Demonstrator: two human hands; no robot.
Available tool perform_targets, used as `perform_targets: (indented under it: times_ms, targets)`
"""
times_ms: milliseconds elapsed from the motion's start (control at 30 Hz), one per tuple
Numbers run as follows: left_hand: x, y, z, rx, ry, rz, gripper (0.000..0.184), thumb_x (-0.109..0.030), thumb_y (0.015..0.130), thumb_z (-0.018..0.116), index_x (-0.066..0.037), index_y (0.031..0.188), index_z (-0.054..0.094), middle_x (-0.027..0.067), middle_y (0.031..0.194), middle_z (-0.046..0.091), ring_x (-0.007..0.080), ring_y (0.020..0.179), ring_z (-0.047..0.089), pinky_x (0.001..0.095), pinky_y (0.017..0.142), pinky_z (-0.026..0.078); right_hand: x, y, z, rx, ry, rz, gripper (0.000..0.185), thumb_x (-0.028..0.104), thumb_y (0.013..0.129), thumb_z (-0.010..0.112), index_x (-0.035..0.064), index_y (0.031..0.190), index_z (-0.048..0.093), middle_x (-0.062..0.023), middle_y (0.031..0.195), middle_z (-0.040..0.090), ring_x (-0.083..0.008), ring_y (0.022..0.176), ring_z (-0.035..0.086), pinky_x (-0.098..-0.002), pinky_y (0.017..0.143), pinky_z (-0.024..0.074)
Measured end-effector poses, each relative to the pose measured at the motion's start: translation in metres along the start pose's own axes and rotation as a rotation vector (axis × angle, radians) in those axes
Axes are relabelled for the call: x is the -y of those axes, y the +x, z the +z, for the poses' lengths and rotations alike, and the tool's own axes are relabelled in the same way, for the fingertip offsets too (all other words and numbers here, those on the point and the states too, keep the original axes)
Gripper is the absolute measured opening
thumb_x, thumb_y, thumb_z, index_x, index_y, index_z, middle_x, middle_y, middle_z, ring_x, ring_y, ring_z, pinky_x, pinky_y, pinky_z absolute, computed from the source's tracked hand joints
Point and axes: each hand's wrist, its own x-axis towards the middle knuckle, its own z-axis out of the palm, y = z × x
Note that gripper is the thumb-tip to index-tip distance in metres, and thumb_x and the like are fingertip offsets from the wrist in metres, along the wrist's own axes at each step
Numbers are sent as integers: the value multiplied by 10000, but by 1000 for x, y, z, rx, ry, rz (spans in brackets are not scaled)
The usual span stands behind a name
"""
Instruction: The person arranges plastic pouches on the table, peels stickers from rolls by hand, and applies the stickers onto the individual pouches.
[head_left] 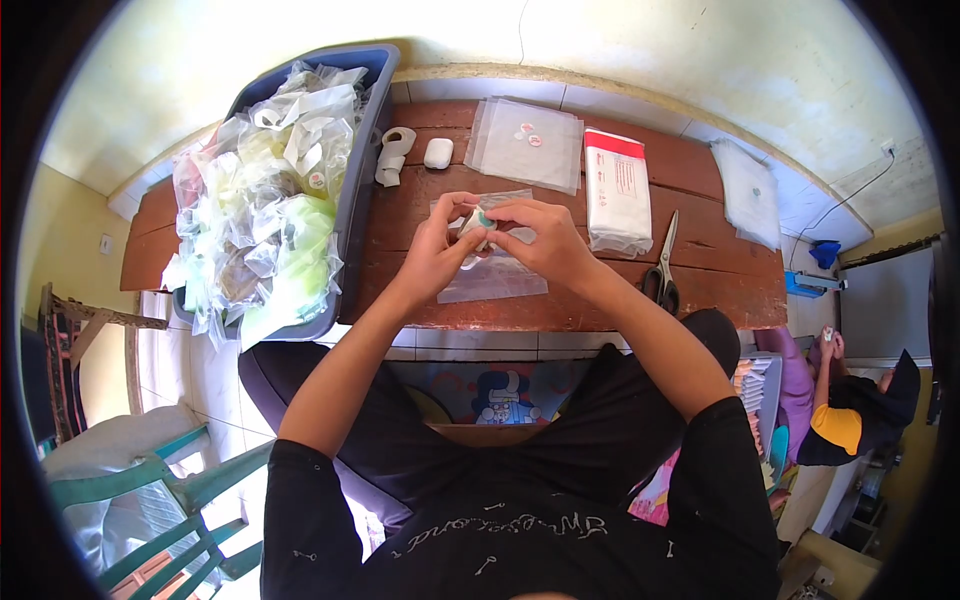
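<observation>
Above the middle of the wooden table, my left hand (438,248) and my right hand (545,238) pinch a small white and green item (482,220) between their fingertips. It looks like a little roll or label, but the fingers hide much of it. Beneath both hands lies a clear plastic bag (500,284), flat on the boards. Beyond them sits a stack of clear bags (500,150) with small round stickers on top. A white roll (393,158), apparently of labels, stands near a small white rounded case (438,153).
At left, a grey bin (350,225) is heaped with filled plastic bags (265,190). Black-handled scissors (661,280) lie right of my hands, near a red and white packet (618,195). More clear bags (745,205) rest far right. Another person (830,410) sits at right.
</observation>
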Motion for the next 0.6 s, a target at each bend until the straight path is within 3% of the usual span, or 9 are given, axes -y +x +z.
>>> perform_targets:
  times_ms: [133,200,300,367,533,600]
  targets:
    - [2,1,-1,21,-20,-67,342,-65,955,594,-4,1250,433,208,1252,560,182,938,669,276,728,581,-4,1,-3,27,-8,28,249,151,824,746,-14,1003,695,-171,920,700,-241,778,708,-322,707,555]
    - [-2,0,0,29,-68,-90,343,-69,951,607,3,1240,436,213,1242,576,182,923,675,276,725,581,-2,1,-5,99,-7,128,201,100,830,731,-24,986,703,-161,922,715,-229,808,709,-303,730,566]
    - [-7,0,-1,38,-27,-215,366,-84,924,653,4,1213,447,161,1142,641,178,913,678,293,769,587,-9,-2,-4,137,-27,163,194,100,833,724,-34,971,702,-164,873,713,-218,767,708,-306,696,563]
    - [-5,0,0,7,143,-153,384,-106,855,747,-3,1132,502,167,1011,711,159,844,699,262,665,558,-12,-2,-4,164,-41,191,190,97,832,722,-35,968,703,-163,850,712,-206,761,706,-303,698,563]
    - [-8,0,-1,6,275,-126,418,-120,781,817,-15,1069,532,168,982,722,147,815,702,261,611,539,-13,-1,-5,208,-32,292,177,86,835,716,-36,964,708,-149,810,716,-168,772,701,-289,719,566]
    - [-9,0,-1,-1,288,-113,426,-118,768,827,-15,1060,534,173,987,720,148,816,702,260,597,535,-13,-2,-5,185,115,327,188,85,842,719,-45,977,710,-138,857,726,-150,812,696,-277,749,564]
